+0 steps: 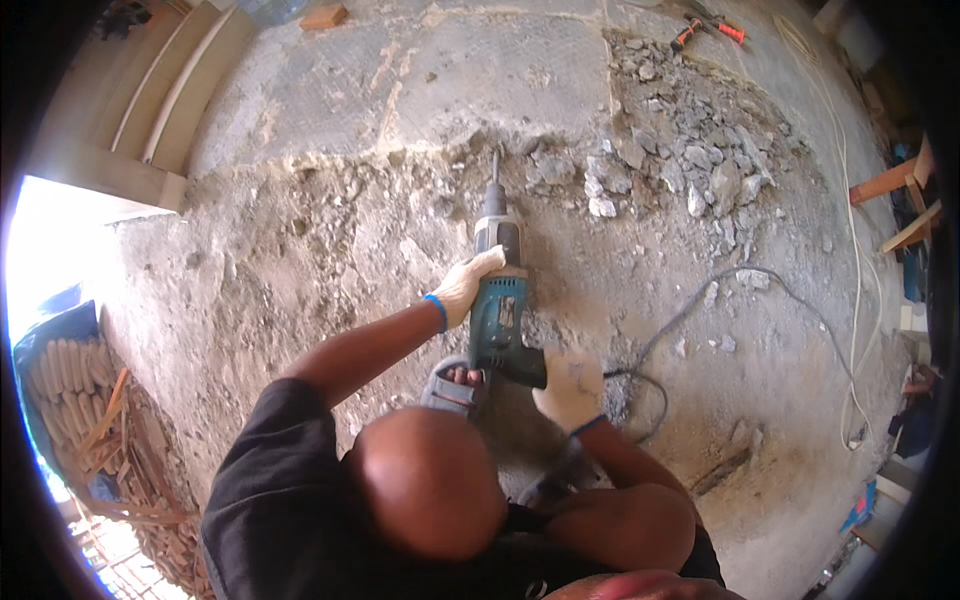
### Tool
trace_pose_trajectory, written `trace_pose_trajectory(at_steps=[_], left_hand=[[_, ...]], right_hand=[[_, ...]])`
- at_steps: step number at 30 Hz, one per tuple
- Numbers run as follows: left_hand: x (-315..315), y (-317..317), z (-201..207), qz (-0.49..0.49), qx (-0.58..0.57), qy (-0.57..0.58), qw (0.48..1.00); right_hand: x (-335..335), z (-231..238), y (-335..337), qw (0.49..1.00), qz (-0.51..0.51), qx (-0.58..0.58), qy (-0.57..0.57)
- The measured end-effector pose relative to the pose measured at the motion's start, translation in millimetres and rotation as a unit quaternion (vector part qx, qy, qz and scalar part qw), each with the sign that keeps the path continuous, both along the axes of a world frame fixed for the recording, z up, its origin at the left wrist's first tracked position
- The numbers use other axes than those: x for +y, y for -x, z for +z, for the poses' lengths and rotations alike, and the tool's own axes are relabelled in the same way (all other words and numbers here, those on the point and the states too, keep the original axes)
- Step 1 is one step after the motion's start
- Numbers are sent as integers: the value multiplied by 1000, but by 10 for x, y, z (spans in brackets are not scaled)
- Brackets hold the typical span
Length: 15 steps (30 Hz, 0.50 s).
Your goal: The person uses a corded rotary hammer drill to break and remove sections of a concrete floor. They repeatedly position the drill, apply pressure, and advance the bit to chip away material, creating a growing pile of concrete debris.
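A teal and black rotary hammer (500,320) lies lengthwise in front of me, its chisel bit (496,168) pointing away. The tip meets the broken edge of the concrete slab (470,95). My left hand (465,287), in a white work glove with a blue cuff, is closed round the tool's body near its front. At the rear handle, my right hand (570,388) is wrapped in a similar glove, slightly blurred. Its fingertips are hidden behind the handle. A sandaled foot (455,388) shows just left of the tool.
Loose concrete rubble (700,170) is heaped right of the bit. A dark power cord (690,300) curves across the floor at right, near a pale cable (850,300). Orange-handled tools (710,32) lie far right. Stacked wood pieces (130,470) stand at left, and a brick (323,17) lies far back.
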<state>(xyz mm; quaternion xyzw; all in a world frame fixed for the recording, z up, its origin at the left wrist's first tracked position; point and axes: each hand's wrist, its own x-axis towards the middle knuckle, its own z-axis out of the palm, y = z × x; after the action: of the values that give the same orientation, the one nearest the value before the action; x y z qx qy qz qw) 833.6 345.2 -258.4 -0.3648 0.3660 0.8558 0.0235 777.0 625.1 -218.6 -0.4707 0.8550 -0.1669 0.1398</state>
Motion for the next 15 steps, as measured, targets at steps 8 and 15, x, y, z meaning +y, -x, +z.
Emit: trace_pose_trajectory(at_steps=[8,15], left_hand=[[321,-76,-114,54,2,-44,998],[800,-851,207,54,-120,69,989]], right_hand=[[234,113,65,998,39,10,-47],[711,-66,-367,995,70,-66,37]])
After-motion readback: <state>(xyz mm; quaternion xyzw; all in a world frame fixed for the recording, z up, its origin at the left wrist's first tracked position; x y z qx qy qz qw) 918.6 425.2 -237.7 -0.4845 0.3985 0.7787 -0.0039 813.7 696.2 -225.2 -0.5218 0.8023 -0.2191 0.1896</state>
